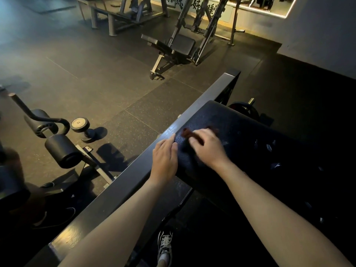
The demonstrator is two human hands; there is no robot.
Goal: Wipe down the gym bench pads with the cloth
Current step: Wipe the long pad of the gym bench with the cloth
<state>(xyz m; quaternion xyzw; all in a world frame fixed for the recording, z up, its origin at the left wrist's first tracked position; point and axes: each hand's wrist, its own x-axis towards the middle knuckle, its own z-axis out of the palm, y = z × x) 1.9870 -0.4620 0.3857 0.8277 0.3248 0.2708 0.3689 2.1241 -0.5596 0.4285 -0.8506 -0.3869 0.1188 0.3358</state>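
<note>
we grip the dark red-brown cloth (186, 132) in our right hand (207, 149), curled fingers pressing it onto the black textured vinyl pad (240, 128) near its left edge, for wiping force. left hand (164, 158) lies flat, fingers straight, on the grey steel frame rail (202, 99), likely bracing.

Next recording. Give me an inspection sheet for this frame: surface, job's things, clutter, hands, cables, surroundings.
Surface: black textured bench pad, pale scuffs toward its right; metal frame beam along its left edge.
Job's things: dark reddish cloth on the pad, mostly covered by the right hand.
Clutter: dumbbell on the floor to the left; weight plate behind the pad.
Hands: left hand rests flat where pad meets beam; right hand holds the cloth against the pad, fingers curled.
Cables: nothing seen.
Surroundings: dark rubber floor, foam roller pad at left, adjustable bench farther back.
</note>
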